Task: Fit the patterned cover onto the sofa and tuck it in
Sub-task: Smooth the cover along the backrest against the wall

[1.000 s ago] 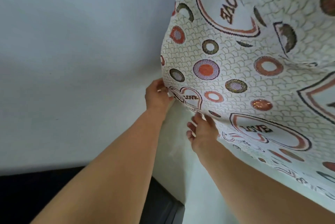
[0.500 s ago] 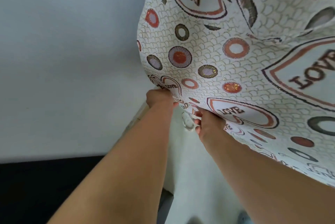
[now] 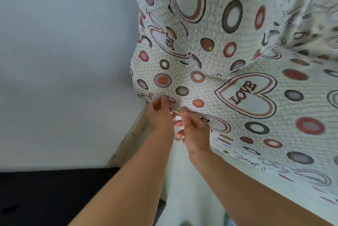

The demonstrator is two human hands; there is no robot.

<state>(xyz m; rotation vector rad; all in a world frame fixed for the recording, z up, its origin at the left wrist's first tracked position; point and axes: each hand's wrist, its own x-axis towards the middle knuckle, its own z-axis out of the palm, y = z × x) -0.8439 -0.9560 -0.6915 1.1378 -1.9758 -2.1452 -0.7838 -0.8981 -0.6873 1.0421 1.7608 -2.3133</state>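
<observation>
A white patterned cover [image 3: 228, 57] with hearts, "LOVE" lettering and coloured rings drapes over the sofa and fills the right half of the view. Its lower edge hangs over the sofa's pale side [image 3: 184, 174]. My left hand [image 3: 160, 114] pinches the cover's corner edge near the wall. Just to the right, my right hand [image 3: 193, 128] grips the same hem, its fingers curled round the fabric. The two hands nearly touch. The sofa under the cover is hidden.
A plain pale wall [image 3: 64, 61] fills the left side, close to the sofa's end. A wooden skirting strip [image 3: 131, 137] runs down the narrow gap. A black surface [image 3: 45, 196] lies at the lower left.
Both hands have come closer together on the cover's corner edge. The cover has shifted so that a large "LOVE" heart now lies right of my hands, with a new fold above it.
</observation>
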